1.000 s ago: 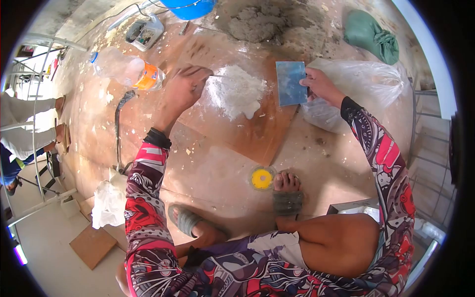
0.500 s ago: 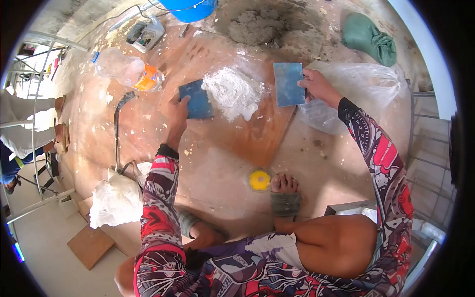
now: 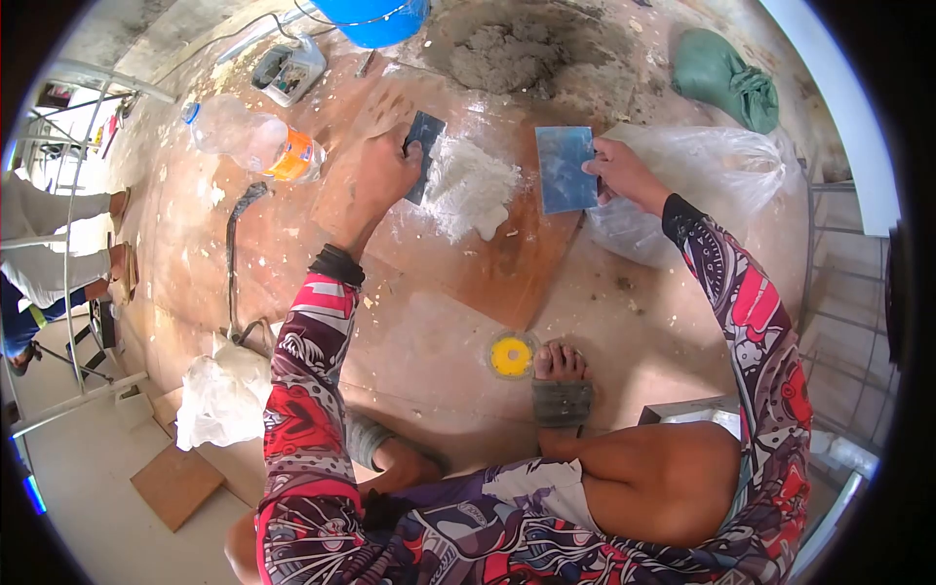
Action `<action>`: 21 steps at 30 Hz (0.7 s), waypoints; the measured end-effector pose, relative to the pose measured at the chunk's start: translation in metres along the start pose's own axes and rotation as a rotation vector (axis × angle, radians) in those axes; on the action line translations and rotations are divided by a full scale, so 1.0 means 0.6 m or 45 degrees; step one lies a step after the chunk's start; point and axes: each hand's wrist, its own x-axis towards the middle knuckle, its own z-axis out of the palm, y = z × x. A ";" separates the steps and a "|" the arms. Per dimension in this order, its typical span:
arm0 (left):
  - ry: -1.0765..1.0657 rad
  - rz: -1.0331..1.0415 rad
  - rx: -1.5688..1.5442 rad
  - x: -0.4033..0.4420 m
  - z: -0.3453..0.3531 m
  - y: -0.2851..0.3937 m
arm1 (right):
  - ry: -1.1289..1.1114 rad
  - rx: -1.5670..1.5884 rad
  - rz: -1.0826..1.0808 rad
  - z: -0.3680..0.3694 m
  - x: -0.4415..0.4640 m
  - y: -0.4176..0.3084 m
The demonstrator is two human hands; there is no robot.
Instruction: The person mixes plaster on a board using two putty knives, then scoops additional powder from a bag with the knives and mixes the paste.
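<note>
Two blue plates (image 3: 426, 136) (image 3: 565, 171) were held: the left hand (image 3: 386, 175) gripped one beside one white powder heap (image 3: 476, 185), the right hand (image 3: 626, 173) pinched the other near one clear plastic bag (image 3: 717, 171)

Bright daylight washed the floor (image 3: 663, 331) around the white powder heap (image 3: 478, 190), with glare on the clear plastic bag (image 3: 717, 175) to its right and near-white overexposure far to its left. Soft shadows lay on the heap's near side; fisheye distortion bent its distant surroundings within black corners.
</note>
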 end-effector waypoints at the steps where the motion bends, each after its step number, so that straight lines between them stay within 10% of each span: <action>1: 0.074 0.087 -0.002 0.001 -0.004 0.003 | -0.004 -0.003 0.004 -0.001 0.002 0.001; 17: 0.139 -1.411 -1.362 -0.325 0.020 -0.011 | 0.069 0.005 0.028 -0.005 0.000 0.008; 21: 0.290 -1.371 -1.513 -0.329 0.082 0.064 | 0.066 0.021 0.001 -0.001 0.005 0.012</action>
